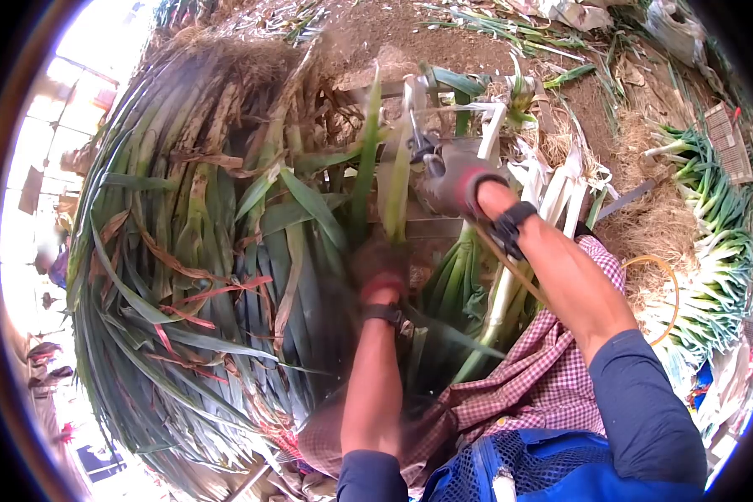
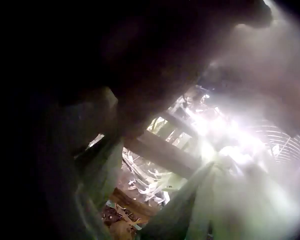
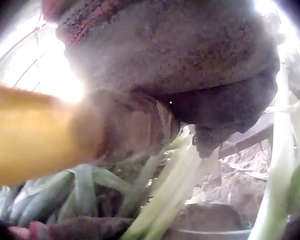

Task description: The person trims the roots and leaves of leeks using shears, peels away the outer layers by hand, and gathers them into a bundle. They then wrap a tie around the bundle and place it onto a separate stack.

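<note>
My left hand [image 1: 381,266], gloved and blurred, grips the green part of a leek [image 1: 397,188], whose pale end points up toward the far side. Right of the leek, my gloved right hand [image 1: 460,180] is curled round a handled tool; its yellow handle [image 3: 35,135] crosses the left of the right wrist view. The glove [image 3: 180,55] covers the tool's working end there, with pale leek stalks [image 3: 175,190] below it. Dark shapes fill most of the left wrist view, above blurred leaves [image 2: 215,200].
A large heap of leeks [image 1: 192,251] with long leaves fills the left side. Trimmed white stalks [image 1: 552,180] lie beyond my right wrist, and a row of leeks [image 1: 715,243] lies at the far right. Brown soil [image 1: 477,42] with leaf scraps spreads at the back.
</note>
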The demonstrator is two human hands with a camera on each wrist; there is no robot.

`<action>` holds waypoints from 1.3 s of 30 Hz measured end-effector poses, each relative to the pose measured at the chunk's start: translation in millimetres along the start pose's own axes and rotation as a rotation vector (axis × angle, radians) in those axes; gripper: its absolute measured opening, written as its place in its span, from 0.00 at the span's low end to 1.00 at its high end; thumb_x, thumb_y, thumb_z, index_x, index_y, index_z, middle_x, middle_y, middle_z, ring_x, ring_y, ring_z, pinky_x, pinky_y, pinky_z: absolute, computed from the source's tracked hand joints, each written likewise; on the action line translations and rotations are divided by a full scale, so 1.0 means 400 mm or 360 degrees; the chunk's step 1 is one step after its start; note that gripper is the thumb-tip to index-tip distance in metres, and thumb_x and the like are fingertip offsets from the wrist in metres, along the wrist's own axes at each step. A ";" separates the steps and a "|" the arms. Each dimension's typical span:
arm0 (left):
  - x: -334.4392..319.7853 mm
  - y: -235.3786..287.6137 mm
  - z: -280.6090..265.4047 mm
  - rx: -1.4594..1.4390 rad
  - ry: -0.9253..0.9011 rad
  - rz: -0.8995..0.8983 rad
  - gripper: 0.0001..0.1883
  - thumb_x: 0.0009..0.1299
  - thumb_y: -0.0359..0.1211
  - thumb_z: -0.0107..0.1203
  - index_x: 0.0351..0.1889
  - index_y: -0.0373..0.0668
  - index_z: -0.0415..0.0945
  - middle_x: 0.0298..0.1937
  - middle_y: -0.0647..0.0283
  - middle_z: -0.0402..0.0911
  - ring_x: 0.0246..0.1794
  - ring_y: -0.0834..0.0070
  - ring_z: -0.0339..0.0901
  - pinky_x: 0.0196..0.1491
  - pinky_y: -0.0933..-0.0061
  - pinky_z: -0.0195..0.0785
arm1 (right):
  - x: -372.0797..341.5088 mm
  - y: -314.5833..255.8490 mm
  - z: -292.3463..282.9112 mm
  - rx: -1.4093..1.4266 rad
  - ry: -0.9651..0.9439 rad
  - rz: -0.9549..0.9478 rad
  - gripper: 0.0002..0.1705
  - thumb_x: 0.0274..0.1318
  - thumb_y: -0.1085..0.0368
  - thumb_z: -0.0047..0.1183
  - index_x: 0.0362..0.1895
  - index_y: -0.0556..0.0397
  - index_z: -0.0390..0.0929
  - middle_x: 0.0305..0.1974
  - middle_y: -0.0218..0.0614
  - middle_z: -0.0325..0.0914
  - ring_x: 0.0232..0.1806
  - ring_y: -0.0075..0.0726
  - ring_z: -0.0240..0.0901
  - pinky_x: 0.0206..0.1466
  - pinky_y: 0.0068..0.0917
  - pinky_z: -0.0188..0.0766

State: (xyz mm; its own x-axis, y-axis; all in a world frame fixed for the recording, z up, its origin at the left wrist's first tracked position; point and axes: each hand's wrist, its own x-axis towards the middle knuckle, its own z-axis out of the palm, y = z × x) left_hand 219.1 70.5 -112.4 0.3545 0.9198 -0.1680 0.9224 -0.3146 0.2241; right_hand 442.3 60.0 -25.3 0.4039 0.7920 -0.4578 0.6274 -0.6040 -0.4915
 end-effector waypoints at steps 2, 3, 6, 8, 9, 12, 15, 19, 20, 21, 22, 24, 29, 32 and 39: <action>0.014 0.015 -0.026 -0.0053 -0.0324 -0.0163 0.28 0.69 0.53 0.68 0.58 0.45 0.82 0.48 0.46 0.89 0.53 0.49 0.88 0.57 0.49 0.79 | -0.041 0.035 0.020 0.0050 -0.0135 -0.0080 0.31 0.58 0.49 0.65 0.59 0.55 0.78 0.45 0.55 0.87 0.48 0.58 0.86 0.55 0.46 0.79; 0.016 0.018 -0.038 -0.0061 -0.0385 -0.0169 0.29 0.69 0.54 0.68 0.58 0.44 0.82 0.49 0.47 0.90 0.54 0.49 0.88 0.57 0.50 0.80 | -0.076 0.044 0.022 0.0083 -0.0182 0.0024 0.31 0.58 0.49 0.65 0.59 0.55 0.78 0.45 0.55 0.87 0.47 0.57 0.86 0.54 0.46 0.79; 0.020 0.007 -0.035 -0.0027 -0.0510 -0.0112 0.29 0.69 0.55 0.68 0.57 0.44 0.83 0.51 0.48 0.90 0.55 0.49 0.88 0.57 0.50 0.80 | -0.125 0.152 0.118 0.0287 -0.0285 -0.0077 0.36 0.58 0.50 0.68 0.65 0.51 0.74 0.44 0.45 0.86 0.46 0.47 0.85 0.52 0.43 0.77; 0.007 0.009 -0.044 0.0015 -0.0584 -0.0060 0.29 0.69 0.56 0.68 0.57 0.45 0.84 0.51 0.49 0.91 0.54 0.49 0.88 0.56 0.50 0.80 | -0.245 0.162 0.099 0.0186 -0.0356 -0.0176 0.33 0.57 0.48 0.68 0.61 0.53 0.75 0.44 0.54 0.86 0.47 0.61 0.85 0.54 0.49 0.78; -0.005 0.020 -0.065 -0.0029 -0.0682 -0.0072 0.26 0.68 0.54 0.69 0.55 0.46 0.86 0.51 0.50 0.91 0.54 0.49 0.89 0.56 0.51 0.81 | -0.296 0.167 0.090 0.0130 -0.0363 -0.0179 0.35 0.57 0.48 0.68 0.62 0.53 0.74 0.45 0.55 0.86 0.49 0.62 0.85 0.55 0.49 0.78; -0.060 0.037 -0.045 0.0003 -0.0694 -0.0105 0.20 0.69 0.52 0.68 0.48 0.47 0.90 0.51 0.51 0.91 0.53 0.51 0.89 0.54 0.52 0.82 | -0.437 0.131 0.024 0.0029 -0.0452 -0.0141 0.38 0.58 0.47 0.68 0.66 0.53 0.73 0.47 0.57 0.86 0.52 0.63 0.85 0.57 0.50 0.78; -0.129 0.042 -0.010 0.0156 -0.0598 0.0101 0.16 0.68 0.49 0.67 0.41 0.49 0.93 0.48 0.53 0.92 0.50 0.52 0.90 0.49 0.53 0.83 | -0.511 0.150 0.052 -0.0028 -0.0536 -0.0309 0.41 0.59 0.47 0.68 0.70 0.53 0.69 0.46 0.59 0.86 0.51 0.66 0.85 0.57 0.52 0.78; -0.248 0.050 0.157 -0.0031 -0.0460 0.0319 0.12 0.62 0.46 0.70 0.36 0.50 0.92 0.37 0.55 0.92 0.41 0.53 0.92 0.42 0.53 0.83 | -0.506 0.126 0.045 -0.0033 -0.0481 -0.0364 0.45 0.59 0.47 0.68 0.74 0.54 0.66 0.49 0.63 0.85 0.54 0.68 0.84 0.59 0.52 0.78; -0.295 0.116 0.029 0.0172 -0.0439 0.0501 0.13 0.62 0.47 0.71 0.37 0.51 0.92 0.36 0.56 0.92 0.40 0.53 0.92 0.42 0.54 0.83 | -0.497 0.121 0.045 -0.0034 -0.0400 -0.0284 0.47 0.59 0.47 0.68 0.76 0.55 0.65 0.50 0.64 0.85 0.55 0.68 0.83 0.60 0.52 0.77; -0.342 0.142 0.021 -0.0104 -0.0359 0.0303 0.14 0.64 0.49 0.70 0.38 0.52 0.91 0.37 0.56 0.92 0.41 0.53 0.91 0.42 0.53 0.83 | -0.504 0.110 0.030 0.0016 -0.0454 -0.0412 0.47 0.59 0.48 0.68 0.76 0.56 0.65 0.51 0.64 0.85 0.57 0.69 0.83 0.61 0.52 0.77; -0.364 0.122 0.092 -0.0433 -0.0378 -0.0024 0.15 0.65 0.50 0.70 0.39 0.51 0.91 0.37 0.56 0.91 0.40 0.52 0.91 0.42 0.53 0.83 | -0.506 0.101 0.033 0.0026 -0.0455 -0.0427 0.47 0.59 0.48 0.68 0.76 0.56 0.65 0.51 0.64 0.85 0.57 0.69 0.83 0.61 0.52 0.77; -0.396 0.110 0.113 -0.0553 -0.0422 -0.0150 0.18 0.66 0.52 0.68 0.39 0.49 0.90 0.37 0.55 0.91 0.40 0.52 0.90 0.42 0.53 0.82 | -0.510 0.083 0.041 -0.0099 -0.0631 -0.0604 0.47 0.59 0.48 0.68 0.76 0.58 0.64 0.52 0.63 0.85 0.57 0.68 0.83 0.61 0.50 0.78; -0.393 0.059 -0.134 -0.0303 -0.0207 0.0503 0.20 0.66 0.47 0.70 0.49 0.47 0.87 0.40 0.54 0.90 0.40 0.53 0.88 0.45 0.53 0.81 | -0.456 0.063 0.042 -0.0010 -0.0232 -0.0285 0.46 0.59 0.50 0.70 0.75 0.59 0.65 0.52 0.64 0.85 0.56 0.68 0.84 0.59 0.50 0.78; -0.290 -0.051 -0.303 -0.0139 0.0651 0.0324 0.21 0.63 0.40 0.74 0.52 0.44 0.86 0.48 0.54 0.89 0.45 0.53 0.87 0.48 0.55 0.80 | -0.458 0.092 0.073 0.0123 -0.0471 -0.0430 0.43 0.59 0.49 0.70 0.71 0.57 0.68 0.49 0.61 0.86 0.53 0.66 0.85 0.57 0.49 0.78; -0.292 -0.319 -0.361 0.0292 0.0891 -0.0040 0.42 0.72 0.58 0.62 0.80 0.47 0.66 0.64 0.43 0.84 0.55 0.37 0.85 0.57 0.42 0.78 | -0.468 0.082 0.092 0.0321 -0.0394 -0.0475 0.38 0.58 0.49 0.70 0.66 0.54 0.71 0.45 0.57 0.85 0.50 0.65 0.84 0.55 0.50 0.76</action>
State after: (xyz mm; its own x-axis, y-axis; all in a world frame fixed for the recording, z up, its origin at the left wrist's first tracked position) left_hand 37.7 36.9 17.3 0.2435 0.8954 0.3728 0.9585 -0.2809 0.0485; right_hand 362.5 -111.3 17.2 0.0374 0.9042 -0.4256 0.5401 -0.3766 -0.7527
